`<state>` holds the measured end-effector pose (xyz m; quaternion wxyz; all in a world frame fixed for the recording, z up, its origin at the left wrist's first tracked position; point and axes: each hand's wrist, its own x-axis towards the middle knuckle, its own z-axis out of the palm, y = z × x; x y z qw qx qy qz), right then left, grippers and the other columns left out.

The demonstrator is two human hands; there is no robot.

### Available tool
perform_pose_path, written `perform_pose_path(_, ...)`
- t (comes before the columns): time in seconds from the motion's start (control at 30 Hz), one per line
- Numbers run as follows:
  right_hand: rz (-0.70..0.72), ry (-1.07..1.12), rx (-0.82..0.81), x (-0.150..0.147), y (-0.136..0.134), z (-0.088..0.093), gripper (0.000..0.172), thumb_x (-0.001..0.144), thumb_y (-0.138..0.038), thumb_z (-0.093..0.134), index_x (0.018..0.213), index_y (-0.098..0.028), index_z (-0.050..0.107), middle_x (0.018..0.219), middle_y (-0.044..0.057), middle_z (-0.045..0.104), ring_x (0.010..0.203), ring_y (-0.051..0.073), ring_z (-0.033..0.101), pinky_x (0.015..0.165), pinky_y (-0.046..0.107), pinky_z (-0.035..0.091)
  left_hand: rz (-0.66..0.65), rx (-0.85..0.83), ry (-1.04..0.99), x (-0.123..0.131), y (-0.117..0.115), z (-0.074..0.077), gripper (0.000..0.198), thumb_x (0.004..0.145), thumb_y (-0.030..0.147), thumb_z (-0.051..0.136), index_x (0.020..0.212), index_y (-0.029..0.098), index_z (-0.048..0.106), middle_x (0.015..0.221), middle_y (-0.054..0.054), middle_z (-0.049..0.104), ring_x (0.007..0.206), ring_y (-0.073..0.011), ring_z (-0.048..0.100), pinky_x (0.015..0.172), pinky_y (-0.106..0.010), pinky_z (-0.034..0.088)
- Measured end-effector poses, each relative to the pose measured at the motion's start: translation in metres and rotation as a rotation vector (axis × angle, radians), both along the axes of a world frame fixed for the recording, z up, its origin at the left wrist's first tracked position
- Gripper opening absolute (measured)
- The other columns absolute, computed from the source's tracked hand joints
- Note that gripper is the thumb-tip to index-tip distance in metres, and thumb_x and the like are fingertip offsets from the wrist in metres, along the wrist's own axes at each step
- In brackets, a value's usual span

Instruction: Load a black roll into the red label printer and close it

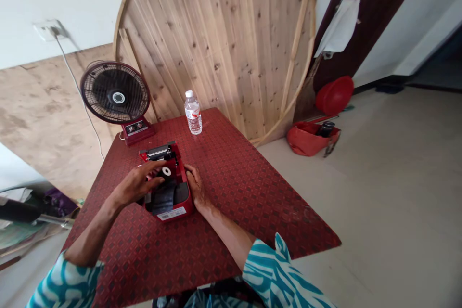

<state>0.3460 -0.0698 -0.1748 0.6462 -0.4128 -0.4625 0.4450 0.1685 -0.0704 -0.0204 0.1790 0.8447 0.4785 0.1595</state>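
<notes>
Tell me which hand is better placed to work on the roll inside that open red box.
Probably the left hand: it reaches in over the open red box, right at the roll. The right hand lies against the box's outer right side, better placed for steadying.

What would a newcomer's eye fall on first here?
Probably the huge round wooden panel behind the red table. Next, the open red device on it, with the left hand at its white-cored roll and the right hand along its side. The fan stands near the table's far left corner.

Probably a home (fan (118,98), basin (335,96))
</notes>
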Motion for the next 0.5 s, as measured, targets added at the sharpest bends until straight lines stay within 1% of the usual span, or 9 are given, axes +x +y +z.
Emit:
perform_pose_path(0.03,0.000,0.001,-0.003,0.000,0.000,0.000,0.038,0.090,-0.041,0.044,0.117,-0.023,0.063,0.121,0.007,0.064,0.118,0.022,0.055,0.106,0.039,0.039,0.048,0.023,-0.092,-0.013,-0.004,0.004,0.050,0.081,0.043,0.059,0.125,0.021,0.060,0.112,-0.008,0.072,0.094,-0.0238,0.069,0.084,-0.036,0.054)
perform_pose_path(0.1,-0.001,0.007,-0.013,0.001,0.000,0.000,0.038,0.089,-0.041,0.045,0.116,-0.023,0.064,0.121,0.007,0.064,0.118,0.022,0.055,0.106,0.039,0.038,0.191,0.043,-0.236,-0.043,-0.010,0.011,0.054,0.077,0.049,0.064,0.121,0.019,0.062,0.104,-0.008,0.074,0.089,-0.0252,0.069,0.082,-0.038,0.056)
perform_pose_path(0.17,-0.003,0.017,-0.019,0.001,0.000,0.000,0.037,0.088,-0.041,0.046,0.115,-0.024,0.064,0.121,0.007,0.064,0.118,0.022,0.055,0.105,0.039,0.039,0.346,0.035,-0.391,-0.074,-0.010,0.009,0.057,0.071,0.053,0.069,0.116,0.018,0.063,0.098,-0.008,0.074,0.087,-0.0255,0.070,0.081,-0.038,0.056)
perform_pose_path(0.2,-0.003,0.020,-0.021,0.001,0.000,0.000,0.037,0.088,-0.041,0.046,0.115,-0.024,0.064,0.121,0.006,0.064,0.117,0.023,0.056,0.105,0.039,0.039,0.414,0.034,-0.458,-0.087,-0.009,0.005,0.057,0.069,0.054,0.072,0.112,0.019,0.063,0.098,-0.008,0.074,0.088,-0.0256,0.070,0.083,-0.038,0.056)
perform_pose_path(0.27,0.001,0.026,-0.027,0.001,-0.001,0.001,0.036,0.088,-0.041,0.046,0.115,-0.024,0.064,0.120,0.006,0.065,0.117,0.023,0.056,0.105,0.040,0.039,0.512,0.010,-0.536,-0.107,-0.004,-0.013,0.057,0.061,0.056,0.077,0.102,0.019,0.062,0.093,-0.007,0.075,0.088,-0.0261,0.070,0.084,-0.039,0.056)
perform_pose_path(0.33,0.005,0.034,-0.036,0.002,-0.003,0.002,0.036,0.088,-0.042,0.046,0.115,-0.024,0.064,0.121,0.006,0.065,0.117,0.023,0.056,0.105,0.040,0.039,0.548,-0.069,-0.511,-0.117,0.001,-0.036,0.059,0.053,0.061,0.077,0.090,0.019,0.062,0.085,-0.006,0.075,0.082,-0.0267,0.071,0.079,-0.039,0.057)
perform_pose_path(0.4,0.008,0.037,-0.042,0.002,-0.004,0.004,0.037,0.089,-0.042,0.046,0.115,-0.024,0.064,0.121,0.006,0.065,0.117,0.023,0.056,0.105,0.040,0.039,0.553,-0.106,-0.478,-0.119,0.004,-0.059,0.058,0.050,0.063,0.078,0.084,0.018,0.063,0.080,-0.007,0.074,0.078,-0.0276,0.071,0.076,-0.040,0.057)
perform_pose_path(0.43,0.009,0.037,-0.045,0.002,-0.004,0.005,0.037,0.089,-0.043,0.047,0.115,-0.024,0.064,0.121,0.006,0.065,0.117,0.023,0.056,0.104,0.040,0.039,0.554,-0.117,-0.465,-0.119,0.004,-0.067,0.058,0.050,0.064,0.077,0.083,0.018,0.063,0.079,-0.007,0.075,0.077,-0.0280,0.071,0.075,-0.041,0.057)
perform_pose_path(0.5,0.010,0.034,-0.052,0.002,-0.005,0.007,0.036,0.089,-0.042,0.047,0.115,-0.024,0.064,0.121,0.005,0.065,0.116,0.022,0.057,0.104,0.039,0.040,0.554,-0.134,-0.454,-0.118,0.005,-0.077,0.061,0.050,0.065,0.076,0.087,0.018,0.064,0.083,-0.009,0.076,0.081,-0.0296,0.072,0.077,-0.042,0.057)
